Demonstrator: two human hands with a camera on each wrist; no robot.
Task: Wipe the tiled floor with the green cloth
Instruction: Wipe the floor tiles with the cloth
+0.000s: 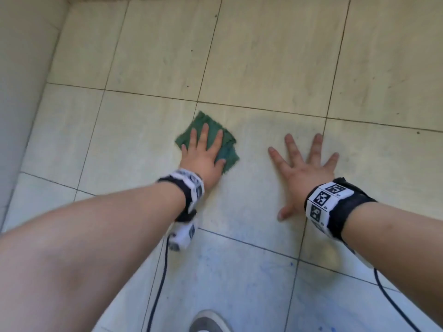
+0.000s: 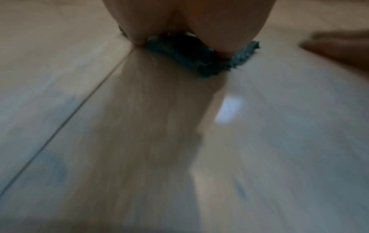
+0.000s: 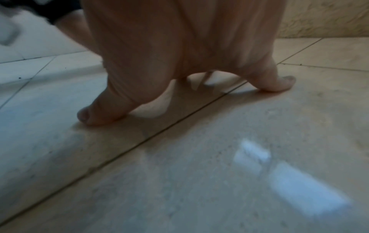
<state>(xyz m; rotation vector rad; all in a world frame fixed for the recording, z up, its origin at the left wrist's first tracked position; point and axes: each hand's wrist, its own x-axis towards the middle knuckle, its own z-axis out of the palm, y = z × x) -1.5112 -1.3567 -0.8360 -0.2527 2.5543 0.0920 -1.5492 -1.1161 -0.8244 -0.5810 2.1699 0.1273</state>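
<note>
Mid-wipe: the left hand, its grip flat and open-fingered, presses the green cloth onto the tiled floor beside the splayed, empty right hand, and next should likely sweep onto neighbouring tiles.

Pale beige tiled floor with dark grout lines is carrying everything here. The green cloth is lying flat on it, a grey shoe is standing near the bottom edge, and faint blue specks are showing nearby.
</note>
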